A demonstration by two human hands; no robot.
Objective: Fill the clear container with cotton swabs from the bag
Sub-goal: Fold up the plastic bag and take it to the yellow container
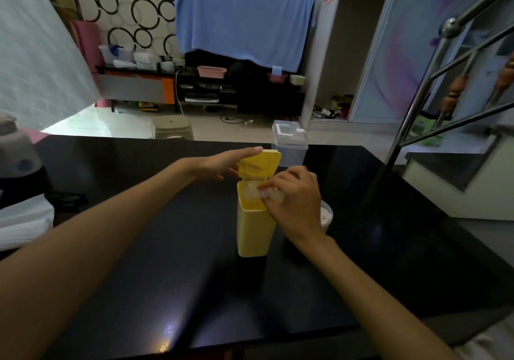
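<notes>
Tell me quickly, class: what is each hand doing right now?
Left hand: open, straight fingers against the yellow box's lid.
Right hand: pinching a clear plastic bag at the box's mouth.

L hand [222,165] flat, fingers straight; R hand [292,201] fingers curled, pinching.

Glossy black table [167,276] (matt yellow plastic bin [254,234])

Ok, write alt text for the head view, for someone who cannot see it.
A person's right hand pinches a crumpled clear bag at the mouth of an open yellow bin on a dark table, while the left hand, fingers straight, touches the raised lid. A clear lidded container stands at the table's far edge.
</notes>
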